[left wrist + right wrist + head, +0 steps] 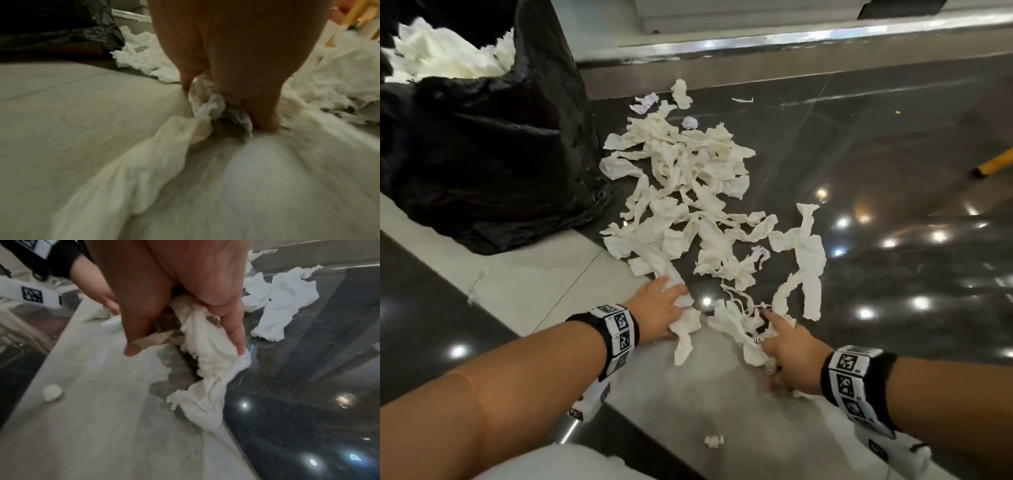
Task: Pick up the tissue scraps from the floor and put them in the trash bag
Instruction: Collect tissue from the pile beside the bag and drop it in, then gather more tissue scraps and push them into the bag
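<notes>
A heap of white tissue scraps (688,192) lies on the dark glossy floor beside a black trash bag (482,144) that holds more tissue (448,54). At the heap's near edge, my left hand (678,308) grips a crumpled scrap (205,104) between thumb and fingers (265,120), and a long strip (164,146) trails from it. My right hand (774,329) is just to its right and pinches another strip (207,350) that hangs to the floor. A long twisted strip (804,260) lies to the right of the heap.
A small tissue ball (714,441) sits alone on the pale tile band (544,274) near me. A shiny metal ledge (756,44) runs along the back. A yellow object (993,164) pokes in at the right edge.
</notes>
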`<state>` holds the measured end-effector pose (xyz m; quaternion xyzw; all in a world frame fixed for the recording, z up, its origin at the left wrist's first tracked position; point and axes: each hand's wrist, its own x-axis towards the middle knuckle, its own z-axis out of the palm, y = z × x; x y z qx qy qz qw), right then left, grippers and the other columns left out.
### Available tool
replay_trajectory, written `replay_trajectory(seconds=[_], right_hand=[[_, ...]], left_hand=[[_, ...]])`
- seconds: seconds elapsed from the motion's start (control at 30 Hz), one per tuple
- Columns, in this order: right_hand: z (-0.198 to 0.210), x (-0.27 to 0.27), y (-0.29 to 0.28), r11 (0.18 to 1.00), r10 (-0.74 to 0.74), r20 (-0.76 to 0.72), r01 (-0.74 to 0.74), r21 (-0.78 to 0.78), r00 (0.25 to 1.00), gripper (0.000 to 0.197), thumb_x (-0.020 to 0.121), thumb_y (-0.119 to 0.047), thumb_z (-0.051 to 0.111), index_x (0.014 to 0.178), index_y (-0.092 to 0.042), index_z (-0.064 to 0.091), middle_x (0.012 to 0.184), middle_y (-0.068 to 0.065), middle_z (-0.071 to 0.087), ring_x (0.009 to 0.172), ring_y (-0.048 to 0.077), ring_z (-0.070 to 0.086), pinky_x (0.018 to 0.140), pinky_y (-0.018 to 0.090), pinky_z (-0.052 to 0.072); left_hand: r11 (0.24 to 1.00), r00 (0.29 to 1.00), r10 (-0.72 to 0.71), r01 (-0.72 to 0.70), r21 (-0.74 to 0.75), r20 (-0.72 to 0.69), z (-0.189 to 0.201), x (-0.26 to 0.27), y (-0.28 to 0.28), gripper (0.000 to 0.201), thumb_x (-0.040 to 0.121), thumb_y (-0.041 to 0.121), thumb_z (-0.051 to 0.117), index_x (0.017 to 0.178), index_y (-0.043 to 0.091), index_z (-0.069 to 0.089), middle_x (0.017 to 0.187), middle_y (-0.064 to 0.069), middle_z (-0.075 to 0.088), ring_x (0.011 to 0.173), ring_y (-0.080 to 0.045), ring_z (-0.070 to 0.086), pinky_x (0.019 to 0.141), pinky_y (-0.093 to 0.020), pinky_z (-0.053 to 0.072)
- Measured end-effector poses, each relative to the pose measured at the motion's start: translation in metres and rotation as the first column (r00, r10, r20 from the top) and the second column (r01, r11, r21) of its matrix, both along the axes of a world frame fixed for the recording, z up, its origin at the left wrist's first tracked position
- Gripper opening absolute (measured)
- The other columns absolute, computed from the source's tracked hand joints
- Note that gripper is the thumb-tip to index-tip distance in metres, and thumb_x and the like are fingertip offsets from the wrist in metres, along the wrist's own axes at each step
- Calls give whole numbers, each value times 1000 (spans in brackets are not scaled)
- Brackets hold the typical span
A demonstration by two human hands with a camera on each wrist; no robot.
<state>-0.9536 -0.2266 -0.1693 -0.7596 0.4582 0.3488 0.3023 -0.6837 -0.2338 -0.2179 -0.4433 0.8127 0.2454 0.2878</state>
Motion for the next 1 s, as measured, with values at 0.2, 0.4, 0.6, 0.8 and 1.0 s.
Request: replay_trajectory(seconds=[0.2,0.4,0.6,0.8,1.0], right_hand=[[-9,-5,-20,988,143,94,-136,-78,985,28,84,-5,48,111,-11,50,127,13,41,105,34,54,87,38,47],[13,24,-50,982,-104,340,151,-116,935,35,83,-16,52,115,-23,42,89,1,57,79,22,56,63,29,40],[-10,54,-8,977,205,294,-211,-12,934,91,71,-55,66,145,-29,18,136,5,43,120,26,50,97,34,43],[-30,65,56,888,452,202,-460,-8,869,110,59,-60,76,141,-36,6,134,14,29,115,37,41,89,48,46],[-38,70,37,873,487,232,-463,-152,842,34,95,-37,39,127,-26,38,121,16,40,102,37,51,73,41,44]], left_hand=[[943,929,261,-303,-137,-261,0,4,26,18,89,18,44,91,2,52,95,-15,56,88,-30,55,71,-35,40],[821,739,549,-563,88,-390,25,23,33,7,86,23,45,88,17,44,84,-6,54,80,-27,54,69,-31,39],[732,672,654,-679,63,-348,39,36,40,55,82,51,59,121,23,31,76,6,54,67,-17,52,64,-31,39],[898,907,420,-411,159,-30,12,45,69,119,55,53,81,137,50,-5,129,-8,42,106,-26,56,90,-38,49],[976,979,203,-201,81,-15,3,31,85,50,86,33,56,130,30,31,122,-13,41,94,-33,57,75,-39,49]])
